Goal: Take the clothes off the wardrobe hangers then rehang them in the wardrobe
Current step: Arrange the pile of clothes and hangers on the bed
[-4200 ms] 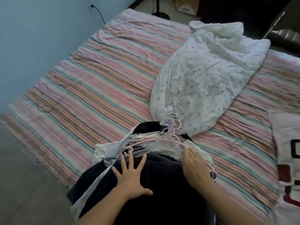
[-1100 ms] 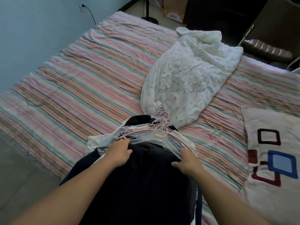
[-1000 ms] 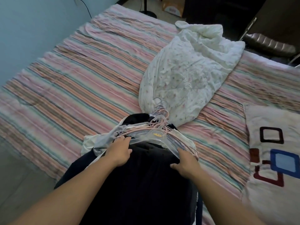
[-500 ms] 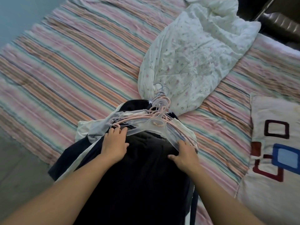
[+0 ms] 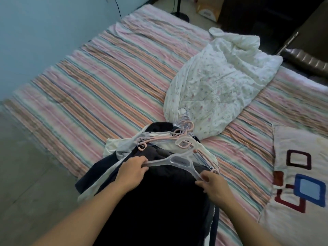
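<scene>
A pile of clothes on hangers lies at the near edge of the striped bed (image 5: 88, 89). A black garment (image 5: 159, 201) is on top, over white garments (image 5: 115, 146) that stick out at the left. A translucent white hanger (image 5: 177, 161) sits above the black garment's collar. My left hand (image 5: 132, 170) grips the hanger's left arm and my right hand (image 5: 213, 185) pinches its right arm. Behind it lies a bunch of pink hangers (image 5: 179, 135) with their hooks tangled together.
A crumpled white floral quilt (image 5: 218, 82) lies across the middle of the bed, touching the hanger hooks. A pillow (image 5: 298, 174) with coloured squares lies at the right. A chair (image 5: 305, 59) stands beyond the bed's far right; bare floor (image 5: 26, 174) at left.
Both hands have pulled the translucent hanger toward me, out of the black garment's neck and clear of the pink hangers. The view has tilted up and shows more of the bed.
</scene>
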